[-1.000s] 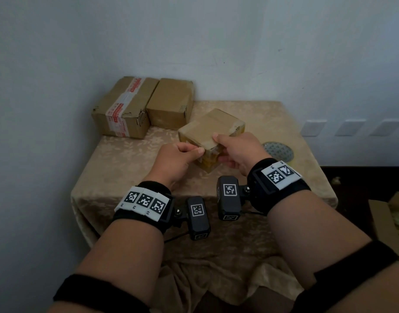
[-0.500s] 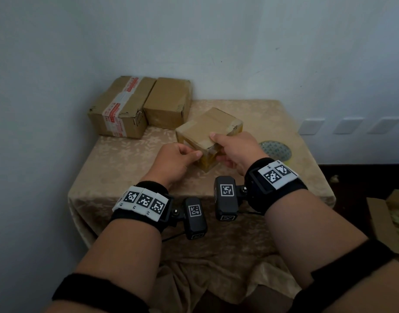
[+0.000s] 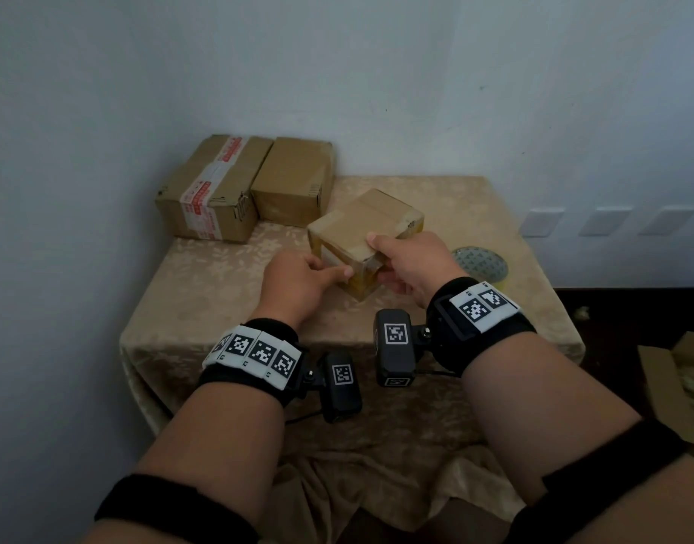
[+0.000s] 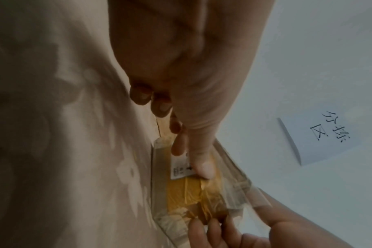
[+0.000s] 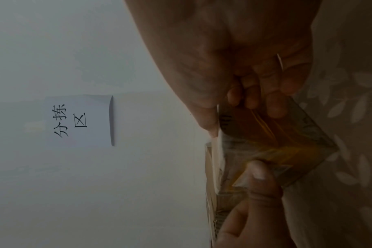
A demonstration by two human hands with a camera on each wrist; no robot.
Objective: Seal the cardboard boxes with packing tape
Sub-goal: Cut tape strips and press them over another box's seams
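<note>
A small cardboard box (image 3: pixel 361 225) with brown tape along its top stands cornerwise in the middle of the table. My right hand (image 3: pixel 380 261) grips its near corner, thumb on the top and fingers (image 5: pixel 274 107) on the right side face. My left hand (image 3: pixel 337 274) has its fingers curled by the cloth. Its thumb (image 4: pixel 202 169) lies straight, pressing on the box's left front face (image 4: pixel 185 193) beside a white label. A roll of packing tape (image 3: pixel 480 265) lies flat on the table just right of my right hand.
Two larger cardboard boxes stand at the back left, one with white-and-red tape (image 3: pixel 215 190), one plain (image 3: pixel 294 178). The table has a beige patterned cloth (image 3: pixel 204 292). An open carton (image 3: pixel 679 386) is on the floor at right. A paper sign (image 5: pixel 78 120) hangs on the wall.
My left thumb has slid from the box's top edge down onto its front face. My right hand keeps its grip on the corner and the box has barely moved.
</note>
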